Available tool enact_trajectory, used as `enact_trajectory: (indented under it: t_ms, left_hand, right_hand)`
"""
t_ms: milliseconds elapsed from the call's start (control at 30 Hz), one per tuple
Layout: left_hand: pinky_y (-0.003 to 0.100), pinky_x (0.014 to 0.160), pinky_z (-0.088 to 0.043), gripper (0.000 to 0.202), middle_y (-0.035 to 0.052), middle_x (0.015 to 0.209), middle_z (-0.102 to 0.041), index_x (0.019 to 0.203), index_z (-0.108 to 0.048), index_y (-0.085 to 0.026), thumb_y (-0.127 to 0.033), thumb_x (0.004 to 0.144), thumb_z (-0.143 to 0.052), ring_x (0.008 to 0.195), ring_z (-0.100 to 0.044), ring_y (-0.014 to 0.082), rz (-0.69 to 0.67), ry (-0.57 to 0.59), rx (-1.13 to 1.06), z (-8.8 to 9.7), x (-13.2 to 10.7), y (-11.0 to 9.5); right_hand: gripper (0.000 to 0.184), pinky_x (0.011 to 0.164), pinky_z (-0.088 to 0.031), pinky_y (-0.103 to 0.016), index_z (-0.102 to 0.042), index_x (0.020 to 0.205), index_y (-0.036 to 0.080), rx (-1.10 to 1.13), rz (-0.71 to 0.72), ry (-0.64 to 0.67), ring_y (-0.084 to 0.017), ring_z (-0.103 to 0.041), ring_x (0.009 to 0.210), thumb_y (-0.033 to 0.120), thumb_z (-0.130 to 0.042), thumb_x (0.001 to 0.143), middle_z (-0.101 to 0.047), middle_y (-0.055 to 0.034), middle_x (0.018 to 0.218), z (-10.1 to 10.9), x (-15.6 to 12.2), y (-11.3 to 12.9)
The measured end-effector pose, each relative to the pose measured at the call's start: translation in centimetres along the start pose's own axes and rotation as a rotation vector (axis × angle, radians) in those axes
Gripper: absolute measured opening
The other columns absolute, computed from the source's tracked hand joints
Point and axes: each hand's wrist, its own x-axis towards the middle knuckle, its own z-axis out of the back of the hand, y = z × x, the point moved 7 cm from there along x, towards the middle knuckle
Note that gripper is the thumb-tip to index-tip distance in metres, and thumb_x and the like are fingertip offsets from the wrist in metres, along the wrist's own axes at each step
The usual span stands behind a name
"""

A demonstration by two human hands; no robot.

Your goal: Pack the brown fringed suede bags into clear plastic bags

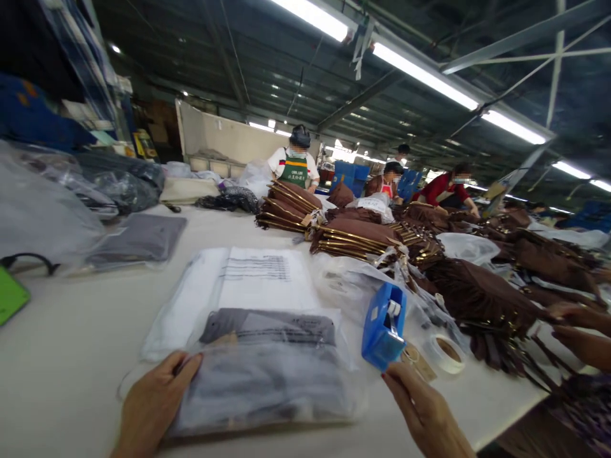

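Note:
A clear plastic bag (267,388) with a folded dark grey item inside lies flat in front of me, its top part printed with lines of text. My left hand (160,397) pinches the bag's left edge between thumb and fingers. My right hand (424,410) is at the near end of a blue tape dispenser (382,327), fingertips pressed together. Whatever is between those fingertips is too small to make out. Beyond the grey bag lies a stack of white printed plastic bags (267,280). Beside the dispenser are a roll of tape (446,354) and a tan tag (420,364).
Brown bags with gold trim (358,235) are heaped along the right and back. Another bagged grey item (138,238) lies left, near a green object (10,296). A co-worker's hand (582,334) reaches in from the right; a person in a green apron (294,168) stands opposite.

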Motion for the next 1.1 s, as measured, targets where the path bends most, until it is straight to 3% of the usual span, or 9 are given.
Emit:
enact_trajectory:
  t_ms: [167,333,433,633,800,867,933,1000,1100]
  left_hand:
    - [0.022,0.057,-0.028,0.03,-0.0045,0.053,-0.046,0.057,-0.043,-0.02,-0.035,0.083,-0.04,0.057,-0.048,0.0125,0.135,0.039,-0.136,0.7,-1.2,-1.7]
    - [0.022,0.056,-0.026,0.029,-0.0057,0.053,-0.044,0.057,-0.043,-0.019,-0.031,0.083,-0.042,0.055,-0.044,0.01,0.172,0.007,-0.145,0.6,-1.3,-1.6]
    - [0.022,0.055,-0.024,0.029,-0.0061,0.052,-0.041,0.056,-0.042,-0.019,-0.03,0.083,-0.043,0.054,-0.042,0.0093,0.18,0.01,-0.179,0.4,-1.3,-1.5]
    - [0.022,0.056,-0.024,0.029,-0.0066,0.052,-0.039,0.057,-0.041,-0.018,-0.029,0.083,-0.045,0.054,-0.042,0.0088,0.183,0.029,-0.231,0.1,-1.3,-1.4]
    - [0.022,0.056,-0.024,0.027,-0.0064,0.053,-0.041,0.057,-0.044,-0.019,-0.028,0.082,-0.046,0.054,-0.043,0.0088,0.199,0.046,-0.226,-0.2,-1.3,-1.2]
    - [0.022,0.055,-0.023,0.026,-0.0062,0.052,-0.042,0.057,-0.045,-0.019,-0.027,0.081,-0.047,0.054,-0.043,0.009,0.206,0.057,-0.215,-0.3,-1.3,-1.2]
    - [0.022,0.055,-0.023,0.025,-0.0059,0.052,-0.042,0.057,-0.046,-0.019,-0.026,0.081,-0.047,0.053,-0.043,0.0094,0.212,0.064,-0.205,-0.3,-1.2,-1.2]
    - [0.022,0.056,-0.023,0.025,-0.0056,0.052,-0.043,0.058,-0.047,-0.019,-0.027,0.081,-0.046,0.054,-0.044,0.0097,0.211,0.066,-0.202,-0.2,-1.2,-1.2]
    - [0.022,0.057,-0.023,0.024,-0.0053,0.053,-0.045,0.059,-0.048,-0.019,-0.028,0.081,-0.046,0.055,-0.044,0.01,0.205,0.061,-0.209,-0.1,-1.2,-1.3]
  right_hand:
    - [0.019,0.052,-0.042,-0.019,-0.051,0.075,0.026,-0.096,0.394,0.321,-0.01,-0.053,0.054,0.031,-0.042,0.09,-0.056,0.0035,0.065,-1.7,5.2,8.7]
    - [0.023,0.057,-0.039,-0.022,-0.047,0.074,0.024,-0.055,0.593,0.719,-0.011,-0.054,0.061,0.028,-0.035,0.093,-0.057,0.0032,0.072,-8.5,8.9,16.5]
    - [0.019,0.058,-0.036,-0.023,-0.048,0.075,0.022,-0.083,0.693,0.839,-0.011,-0.053,0.063,0.022,-0.038,0.091,-0.057,0.0025,0.072,-12.3,10.6,19.4]
    - [0.015,0.06,-0.035,-0.023,-0.057,0.075,0.021,-0.213,0.768,0.952,-0.012,-0.056,0.066,0.016,-0.046,0.084,-0.061,0.0024,0.069,-18.7,12.3,19.6]
    - [0.01,0.054,-0.032,-0.023,-0.061,0.067,0.023,-0.337,0.653,0.934,-0.014,-0.059,0.063,0.021,-0.057,0.076,-0.064,0.0023,0.064,-22.0,13.9,18.6]
    - [0.013,0.053,-0.033,-0.026,-0.063,0.069,0.021,-0.414,0.557,0.872,-0.02,-0.061,0.064,0.033,-0.066,0.068,-0.065,-0.0022,0.065,-22.1,15.3,18.0]
    - [0.035,0.055,-0.037,-0.031,-0.063,0.078,0.015,-0.487,0.46,0.785,-0.028,-0.062,0.067,0.044,-0.071,0.06,-0.066,-0.0102,0.069,-21.3,16.6,17.3]
    - [0.037,0.059,-0.04,-0.036,-0.062,0.086,0.011,-0.523,0.407,0.693,-0.032,-0.063,0.073,0.043,-0.066,0.068,-0.067,-0.0154,0.076,-20.0,16.6,16.9]
    - [0.023,0.074,-0.042,-0.035,-0.059,0.096,0.016,-0.475,0.453,0.558,-0.024,-0.061,0.09,0.026,-0.04,0.088,-0.067,-0.0112,0.096,-18.6,13.2,17.3]
